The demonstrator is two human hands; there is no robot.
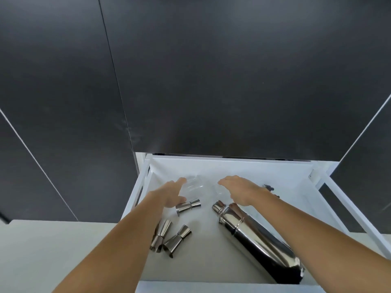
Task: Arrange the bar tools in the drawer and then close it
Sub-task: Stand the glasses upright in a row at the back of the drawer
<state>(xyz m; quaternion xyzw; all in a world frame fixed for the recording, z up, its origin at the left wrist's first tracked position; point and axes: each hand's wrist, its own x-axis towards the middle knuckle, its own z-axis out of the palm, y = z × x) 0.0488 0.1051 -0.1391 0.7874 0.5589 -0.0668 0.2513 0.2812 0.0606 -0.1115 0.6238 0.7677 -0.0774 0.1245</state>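
Head view: the bar tools lie inside the open white drawer, which is pulled out from dark cabinet fronts. A polished steel cocktail shaker lies on its side at the right of the drawer floor, cap end toward the back, base toward the front edge. One steel jigger lies on its side near the drawer centre. Two further jiggers lie side by side nearer the front left, touching at their lower ends. Two clear glasses sit toward the back, between the hands; their outlines are faint.

The left hand reaches in with fingers apart, fingertips at the left glass and thumb just beside the central jigger; contact cannot be confirmed. The right hand is spread, palm down, above the right glass and the shaker cap, holding nothing visible. A small dark object shows behind the right wrist, too hidden to identify. A pale counter lies left of the drawer.
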